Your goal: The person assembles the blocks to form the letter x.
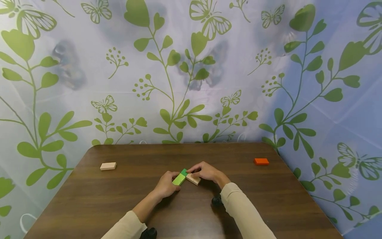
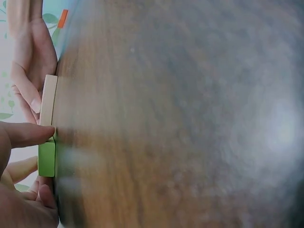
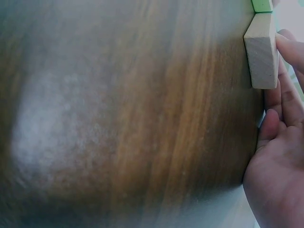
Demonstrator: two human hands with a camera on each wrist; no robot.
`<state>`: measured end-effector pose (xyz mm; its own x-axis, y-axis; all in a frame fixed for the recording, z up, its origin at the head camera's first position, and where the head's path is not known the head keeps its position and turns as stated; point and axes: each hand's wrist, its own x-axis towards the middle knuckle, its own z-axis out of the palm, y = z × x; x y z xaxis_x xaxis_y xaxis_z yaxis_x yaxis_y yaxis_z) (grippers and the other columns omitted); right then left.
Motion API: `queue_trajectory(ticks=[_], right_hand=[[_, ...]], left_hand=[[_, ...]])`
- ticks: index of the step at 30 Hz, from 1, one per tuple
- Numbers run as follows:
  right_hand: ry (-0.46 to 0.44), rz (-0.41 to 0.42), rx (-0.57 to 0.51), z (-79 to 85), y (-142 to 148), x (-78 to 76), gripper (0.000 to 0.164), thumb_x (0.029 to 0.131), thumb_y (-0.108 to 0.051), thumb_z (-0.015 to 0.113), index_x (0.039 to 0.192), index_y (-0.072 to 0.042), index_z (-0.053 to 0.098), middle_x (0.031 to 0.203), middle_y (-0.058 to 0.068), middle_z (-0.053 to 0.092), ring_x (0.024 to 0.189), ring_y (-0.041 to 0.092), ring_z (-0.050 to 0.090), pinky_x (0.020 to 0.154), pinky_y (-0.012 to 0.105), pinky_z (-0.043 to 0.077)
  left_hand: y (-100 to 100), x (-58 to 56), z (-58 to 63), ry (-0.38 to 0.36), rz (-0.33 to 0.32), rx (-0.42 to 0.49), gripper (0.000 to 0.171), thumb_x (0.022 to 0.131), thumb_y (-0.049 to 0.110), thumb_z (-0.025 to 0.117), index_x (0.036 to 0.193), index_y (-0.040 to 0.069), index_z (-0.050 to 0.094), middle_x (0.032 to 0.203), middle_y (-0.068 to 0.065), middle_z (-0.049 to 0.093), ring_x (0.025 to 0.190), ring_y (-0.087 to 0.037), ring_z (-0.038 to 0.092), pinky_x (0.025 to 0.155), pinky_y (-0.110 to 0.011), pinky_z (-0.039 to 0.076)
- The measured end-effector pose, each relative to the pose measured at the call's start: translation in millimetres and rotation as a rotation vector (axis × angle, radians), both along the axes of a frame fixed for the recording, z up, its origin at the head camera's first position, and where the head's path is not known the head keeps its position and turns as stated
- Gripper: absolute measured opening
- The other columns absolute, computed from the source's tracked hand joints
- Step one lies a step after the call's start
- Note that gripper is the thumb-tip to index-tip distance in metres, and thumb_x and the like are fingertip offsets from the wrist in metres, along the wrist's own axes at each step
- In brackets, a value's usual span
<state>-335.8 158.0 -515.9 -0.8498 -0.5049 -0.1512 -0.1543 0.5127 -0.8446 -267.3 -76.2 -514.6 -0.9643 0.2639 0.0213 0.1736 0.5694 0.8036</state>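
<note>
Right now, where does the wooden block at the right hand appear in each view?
Head: wooden block, about midway across, below mid-height.
Left wrist: wooden block, near the left edge, slightly above mid-height.
Right wrist: wooden block, upper right.
Shared landmark: the right hand, beside it in all three.

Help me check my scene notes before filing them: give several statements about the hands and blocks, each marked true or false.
1. The left hand touches a light-green rectangular block. True.
2. The right hand touches a pale wooden rectangular block. True.
3. An orange-red rectangular block lies on the brown wood-grain table. True.
4. The orange-red rectangular block lies left of both hands. False: it lies to their right.
5. Only one pale wooden block is visible. False: a second pale wooden block lies toward the table's left.
</note>
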Motion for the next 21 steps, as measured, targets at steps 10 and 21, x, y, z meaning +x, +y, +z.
queue_trajectory(ticks=[10, 21], right_hand=[[-0.012, -0.006, -0.013, -0.6, -1.1, -1.8, 0.026, 0.096, -0.015, 0.075, 0.122, -0.015, 0.079, 0.127, 0.003, 0.070, 0.104, 0.016, 0.061, 0.088, 0.037, 0.050], [-0.021, -0.024, -0.078, -1.6, 0.9, 1.3, 0.029, 0.096, -0.017, 0.074, 0.125, -0.014, 0.077, 0.128, 0.003, 0.069, 0.107, 0.019, 0.061, 0.089, 0.039, 0.051]], left_hand=[[2.3, -2.0, -1.5, 0.018, 0.033, 0.010, 0.054, 0.076, -0.002, 0.086, 0.126, -0.004, 0.067, 0.100, -0.010, 0.056, 0.088, -0.025, 0.054, 0.076, -0.038, 0.044], [-2.2, -6.4, -0.7, -0.015, 0.014, 0.036, 0.060, 0.082, 0.011, 0.088, 0.133, -0.006, 0.062, 0.107, -0.014, 0.057, 0.093, -0.027, 0.054, 0.079, -0.042, 0.047]])
